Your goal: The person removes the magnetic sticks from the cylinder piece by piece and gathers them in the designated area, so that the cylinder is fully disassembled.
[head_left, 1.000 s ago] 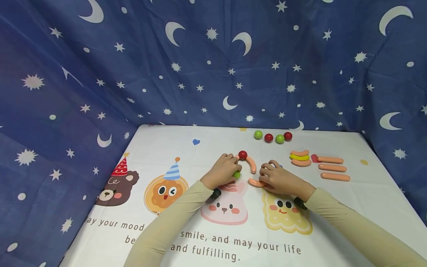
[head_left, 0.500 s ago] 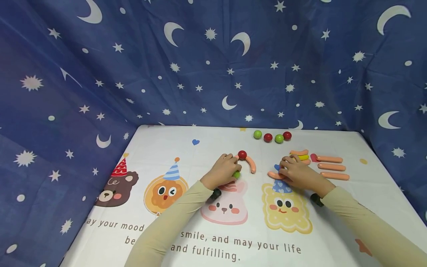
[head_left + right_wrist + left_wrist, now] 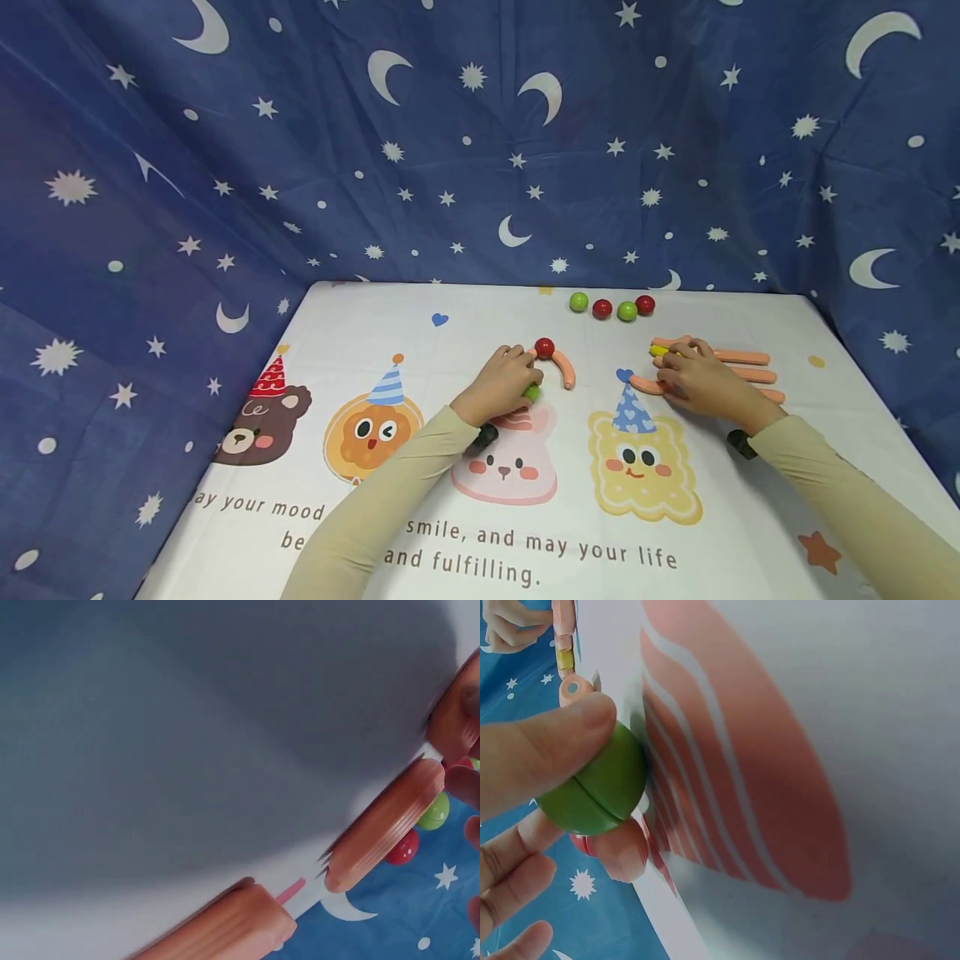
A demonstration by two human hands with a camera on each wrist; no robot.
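Note:
In the head view, my left hand (image 3: 502,383) stays over the middle of the table. Its thumb and a finger pinch a green ball (image 3: 600,784), a seam running round it. Just beyond sits a red ball (image 3: 544,348) between two curved peach rods, the right one (image 3: 564,370) bending toward me and the left mostly hidden by the hand. My right hand (image 3: 701,383) grips another curved peach rod (image 3: 645,385), whose left end sticks out from the fingers. Beside those fingers lies a group of curved rods, one of them yellow (image 3: 659,351), partly covered by the hand.
Several straight peach rods (image 3: 744,357) lie to the right of the right hand. A row of green and red balls (image 3: 602,309) stands at the back, near the blue star-patterned curtain (image 3: 450,167). The white tablecloth (image 3: 450,342) carries printed cartoon figures.
My right hand has moved right and slightly back with the curved peach rod, from near the red ball's arch to the curved-rod group. The left hand has stayed in place.

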